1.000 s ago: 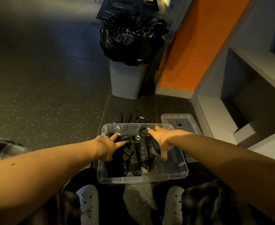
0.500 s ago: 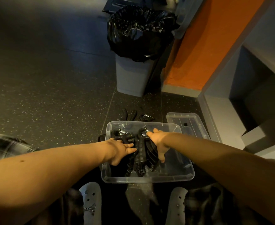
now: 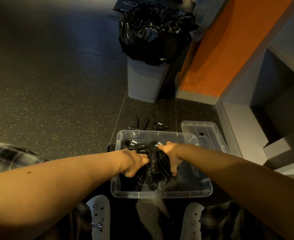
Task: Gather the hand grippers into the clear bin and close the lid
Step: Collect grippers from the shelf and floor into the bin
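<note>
Both hands are down in the clear bin [image 3: 160,195]: I see the left hand [image 3: 134,161] curled round the black bundle of hand grippers [image 3: 155,170] from one side and the right hand [image 3: 171,157] wrapped on the same bundle from the other, close together with the handles between them. The bin sits on the dark speckled floor [image 3: 56,101], its lid [image 3: 210,134] lying flat by the far right corner. A few loose grippers [image 3: 142,122] lie on the floor just past the bin's far rim, a lined trash can [image 3: 143,80] beyond them
</note>
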